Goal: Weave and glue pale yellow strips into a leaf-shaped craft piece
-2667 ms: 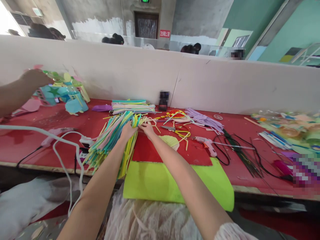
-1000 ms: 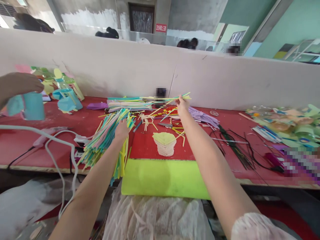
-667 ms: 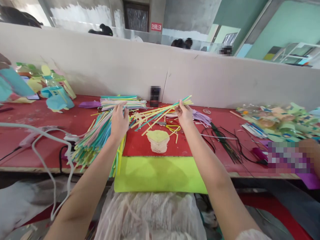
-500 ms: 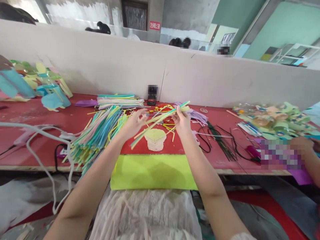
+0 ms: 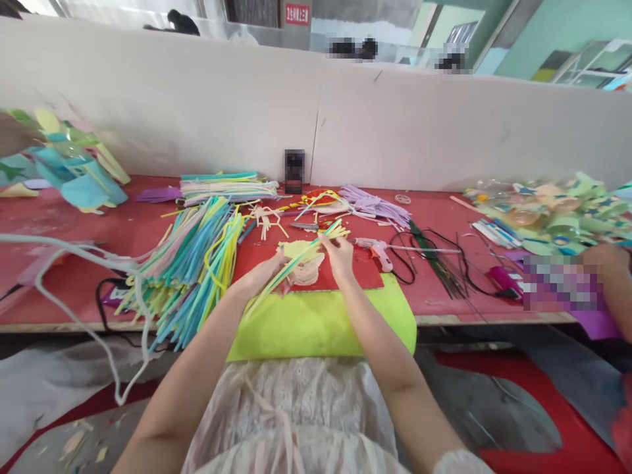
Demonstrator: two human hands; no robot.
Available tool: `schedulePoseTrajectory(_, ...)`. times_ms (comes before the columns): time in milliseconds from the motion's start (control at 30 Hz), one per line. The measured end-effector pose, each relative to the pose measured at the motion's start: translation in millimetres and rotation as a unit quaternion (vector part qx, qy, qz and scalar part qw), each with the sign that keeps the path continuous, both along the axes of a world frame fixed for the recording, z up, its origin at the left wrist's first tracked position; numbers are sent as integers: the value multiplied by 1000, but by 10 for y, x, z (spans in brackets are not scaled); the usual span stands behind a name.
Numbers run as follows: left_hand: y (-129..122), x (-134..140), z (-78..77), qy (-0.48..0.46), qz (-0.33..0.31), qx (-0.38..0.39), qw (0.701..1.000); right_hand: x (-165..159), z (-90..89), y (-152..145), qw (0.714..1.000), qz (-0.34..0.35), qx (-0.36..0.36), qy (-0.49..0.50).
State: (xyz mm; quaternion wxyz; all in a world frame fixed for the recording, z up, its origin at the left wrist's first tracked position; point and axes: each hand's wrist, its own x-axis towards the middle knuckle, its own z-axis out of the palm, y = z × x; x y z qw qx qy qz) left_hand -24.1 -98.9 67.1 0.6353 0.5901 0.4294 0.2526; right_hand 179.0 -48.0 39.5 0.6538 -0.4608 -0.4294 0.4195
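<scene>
Over the flat red board (image 5: 366, 278), the right hand (image 5: 332, 249) pinches the far end of a bunch of thin, fuzzy yellow and blue-green sticks (image 5: 295, 263). I can't tell if the left hand (image 5: 261, 275) grips. They look light and bendy; the middle seems good to hold.

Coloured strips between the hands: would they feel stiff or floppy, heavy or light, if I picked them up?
The strips are probably springy rather than limp, since they run nearly straight well beyond the right hand. They look thin, so the bunch is likely light. It may splay if gripped loosely: the ends fan out and nothing visible ties them.
</scene>
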Motion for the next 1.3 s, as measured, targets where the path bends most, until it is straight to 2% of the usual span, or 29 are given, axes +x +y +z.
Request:
schedulePoseTrajectory(200, -22, -93, -300, 34, 37, -24, 998, -33, -286, -8, 999, 21, -36, -33)
schedulePoseTrajectory(367, 24, -82, -420, 88, 46, -55, 994, 42, -412, 12, 995, 16, -59, -84)
schedulePoseTrajectory(600, 91, -73, -484, 107, 41, -72, 991, -1, -423, 16, 981, 25, -16, -190)
schedulePoseTrajectory(767, 91, -57, -509, 77, 41, -47, 995, -58, -354, -78, 967, 84, 25, -239)
schedulePoseTrajectory(933, 49, -49, -468, 40, 42, -6, 998, -89, -289, -158, 952, 150, 48, -263)
schedulePoseTrajectory(1100, 26, -27, -464, 20, 66, 9, 998, -81, -276, -132, 949, 145, 58, -272)
schedulePoseTrajectory(1300, 35, -62, -481, -14, 83, -2, 996, -85, -345, -62, 957, 148, 52, -245)
